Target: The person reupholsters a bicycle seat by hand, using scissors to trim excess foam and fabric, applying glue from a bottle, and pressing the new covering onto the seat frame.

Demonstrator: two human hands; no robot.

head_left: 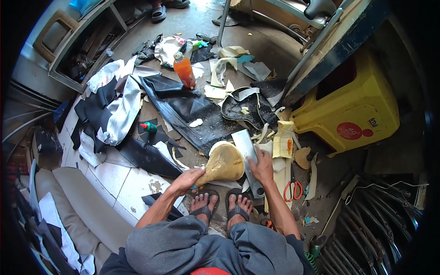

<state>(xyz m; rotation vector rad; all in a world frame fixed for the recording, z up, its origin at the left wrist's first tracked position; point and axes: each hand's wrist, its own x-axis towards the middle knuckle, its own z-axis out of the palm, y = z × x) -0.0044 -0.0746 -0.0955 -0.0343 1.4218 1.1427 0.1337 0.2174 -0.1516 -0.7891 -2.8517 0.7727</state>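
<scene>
In the head view my left hand (191,178) grips the narrow end of a tan, saddle-shaped foam piece (224,162), its wide rounded end tilted up and away from me. My right hand (260,166) grips a long, flat grey bar (240,143), which stands slanted just right of the foam piece. Behind them lies a large dusty black sheet (183,114). Right of my hand are yellow foam scraps (283,140) and orange-handled scissors (292,190). My sandaled feet are below the foam piece.
An orange bottle (184,72) and green glue bottle (148,127) stand among scraps. A yellow plastic stool (348,110) is at right, dark metal frames (366,229) at lower right, a grey padded seat (91,206) at lower left. Another person's feet (159,11) show at top.
</scene>
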